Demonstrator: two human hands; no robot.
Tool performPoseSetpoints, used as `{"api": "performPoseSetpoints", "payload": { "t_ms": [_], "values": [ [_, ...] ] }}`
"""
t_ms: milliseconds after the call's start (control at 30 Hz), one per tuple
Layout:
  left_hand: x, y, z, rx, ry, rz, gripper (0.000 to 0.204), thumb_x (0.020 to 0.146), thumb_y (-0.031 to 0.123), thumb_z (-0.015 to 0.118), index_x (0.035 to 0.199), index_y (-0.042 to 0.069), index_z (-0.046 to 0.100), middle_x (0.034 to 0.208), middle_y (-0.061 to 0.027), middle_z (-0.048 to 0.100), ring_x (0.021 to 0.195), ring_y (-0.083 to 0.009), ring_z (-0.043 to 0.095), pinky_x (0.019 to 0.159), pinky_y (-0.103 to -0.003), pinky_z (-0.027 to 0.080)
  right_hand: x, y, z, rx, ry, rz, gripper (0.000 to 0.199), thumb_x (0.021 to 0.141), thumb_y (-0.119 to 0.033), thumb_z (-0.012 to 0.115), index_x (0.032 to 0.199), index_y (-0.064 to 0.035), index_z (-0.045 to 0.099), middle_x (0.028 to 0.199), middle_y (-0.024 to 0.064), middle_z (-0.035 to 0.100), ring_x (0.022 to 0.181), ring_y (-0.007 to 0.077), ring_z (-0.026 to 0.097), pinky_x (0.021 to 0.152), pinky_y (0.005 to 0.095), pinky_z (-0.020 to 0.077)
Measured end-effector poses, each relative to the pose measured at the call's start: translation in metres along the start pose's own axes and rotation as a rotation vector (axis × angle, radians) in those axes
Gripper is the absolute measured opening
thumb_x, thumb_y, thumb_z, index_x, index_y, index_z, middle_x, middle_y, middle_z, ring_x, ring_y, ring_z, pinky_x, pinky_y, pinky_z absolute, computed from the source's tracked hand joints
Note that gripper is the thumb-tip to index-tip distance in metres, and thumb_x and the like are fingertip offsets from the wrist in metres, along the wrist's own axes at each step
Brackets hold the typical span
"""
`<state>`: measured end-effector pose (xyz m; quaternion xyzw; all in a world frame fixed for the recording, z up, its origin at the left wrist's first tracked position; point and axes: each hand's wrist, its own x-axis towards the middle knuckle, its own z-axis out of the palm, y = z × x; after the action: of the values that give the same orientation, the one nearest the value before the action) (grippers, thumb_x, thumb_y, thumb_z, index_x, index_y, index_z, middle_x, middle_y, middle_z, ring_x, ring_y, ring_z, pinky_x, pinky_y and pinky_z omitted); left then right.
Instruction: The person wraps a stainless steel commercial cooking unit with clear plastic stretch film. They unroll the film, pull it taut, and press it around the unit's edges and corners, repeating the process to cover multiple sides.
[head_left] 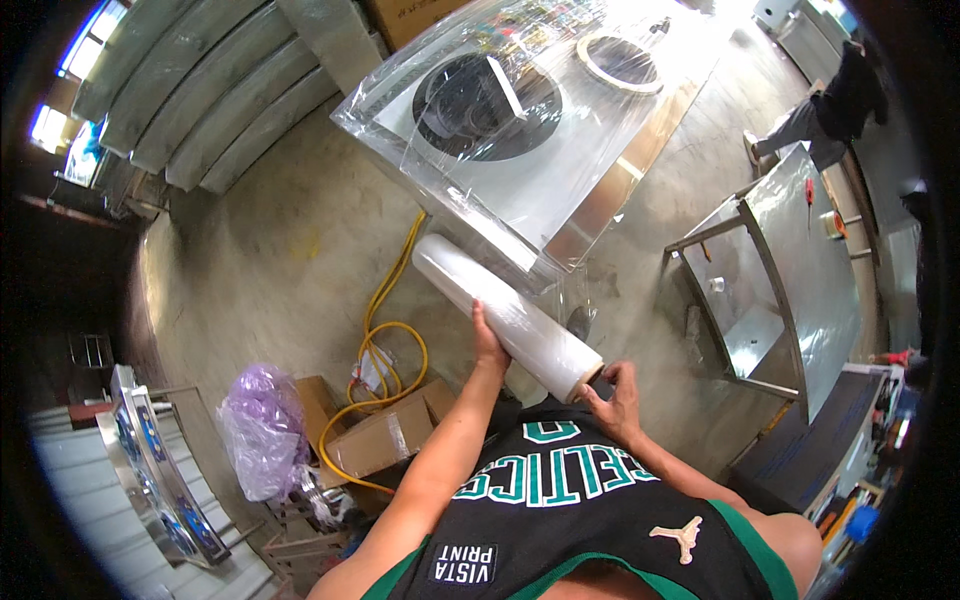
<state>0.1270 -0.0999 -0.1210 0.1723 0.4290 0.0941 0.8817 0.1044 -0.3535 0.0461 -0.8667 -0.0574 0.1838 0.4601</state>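
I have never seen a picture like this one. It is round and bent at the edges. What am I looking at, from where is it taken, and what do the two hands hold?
There is no machine here, only a person at work. The camera sits on the person's head and looks down, so the arms enter from below. Its wide lens bends straight lines near the rim.

The left hand rests on the middle of a roll of clear stretch film. The right hand grips the near end of the same roll, at its cardboard core.

Ahead stands a big metal appliance with round openings on top, already covered in clear film. On the concrete floor lie a yellow hose, cardboard boxes and a purple plastic bag. At the right is a steel table, and another person stands farther back.
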Motion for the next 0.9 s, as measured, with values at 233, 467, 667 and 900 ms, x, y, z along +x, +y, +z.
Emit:
{"api": "performPoseSetpoints", "payload": {
  "t_ms": [233, 467, 667, 900],
  "values": [
    [0.02, -0.009, 0.01, 0.349, 0.02, -0.031, 0.09, 0.094, 0.065, 0.06, 0.143, -0.008, 0.046, 0.143, -0.0172, 0.055, 0.122, -0.0309, 0.058, 0.105, -0.044, 0.047, -0.006, 0.003, 0.046, -0.025, -0.147, 0.198, 0.064, 0.092, -0.049, 0.07, 0.133, -0.0015, 0.059, 0.123, 0.023, 0.068, 0.121, 0.0366, 0.063, 0.116, 0.0509, 0.033],
    [0.04, 0.037, 0.001, 0.774, 0.311, 0.039, 0.078, 0.102, 0.064, 0.045, 0.141, -0.002, 0.048, 0.136, -0.0159, 0.056, 0.124, -0.0291, 0.054, 0.108, -0.045, 0.042, 0.003, 0.041, 0.079, 0.343, 0.172, 0.284, 0.05, 0.098, -0.045, 0.063, 0.117, 0.0003, 0.072, 0.114, 0.0194, 0.073, 0.113, 0.0318, 0.065, 0.104, 0.0456, 0.0434],
    [0.163, 0.158, 0.044, 0.984, 0.527, 0.66, 0.08, 0.105, 0.06, 0.035, 0.144, -0.01, 0.041, 0.146, -0.0299, 0.044, 0.133, -0.0419, 0.048, 0.111, -0.049, 0.041, -0.01, 0.046, 0.112, 0.334, 0.225, 0.792, 0.059, 0.094, -0.049, 0.069, 0.112, 0.0069, 0.072, 0.1, 0.0208, 0.076, 0.09, 0.0269, 0.072, 0.081, 0.0394, 0.0546],
    [0.249, 0.11, 0.12, 0.197, 0.123, 0.165, 0.089, 0.102, 0.07, 0.02, 0.159, 0.003, 0.031, 0.166, -0.0136, 0.029, 0.151, -0.0336, 0.032, 0.124, -0.048, 0.025, 0.004, 0.03, 0.162, 0.572, 0.675, 0.822, 0.051, 0.095, -0.042, 0.072, 0.107, 0.0081, 0.072, 0.101, 0.015, 0.074, 0.086, 0.0205, 0.068, 0.075, 0.037, 0.053]
  ]
}}
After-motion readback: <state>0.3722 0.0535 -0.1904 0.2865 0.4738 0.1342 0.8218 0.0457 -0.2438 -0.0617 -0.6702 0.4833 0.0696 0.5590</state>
